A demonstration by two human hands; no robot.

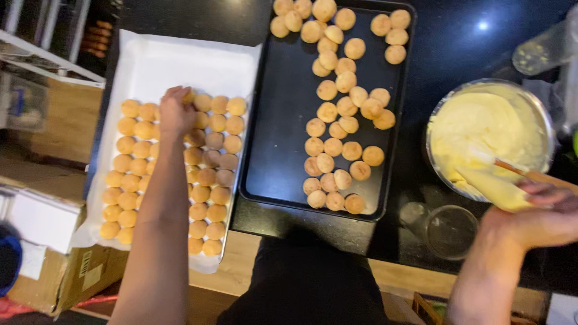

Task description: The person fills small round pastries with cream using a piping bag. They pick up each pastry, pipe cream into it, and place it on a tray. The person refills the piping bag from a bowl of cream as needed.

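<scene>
My left hand [175, 112] reaches over the paper-lined tray [174, 60] on the left, fingers closed on a small golden puff [189, 96] at the top row of several neatly lined puffs. My right hand [539, 218] is at the lower right, gripping a piping bag [490, 186] filled with pale yellow cream, its tip pointing left over the metal bowl's [545, 114] edge. The bowl holds yellow cream [481, 120] and a spatula with a wooden handle [512, 167]. A black baking tray [283, 138] in the middle carries several loose puffs [337, 108].
A small empty glass bowl [450, 231] stands on the black counter below the metal bowl. A plastic container [545, 48] lies at the top right. Cardboard boxes [54, 271] and a shelf [42, 66] sit beyond the counter's left edge.
</scene>
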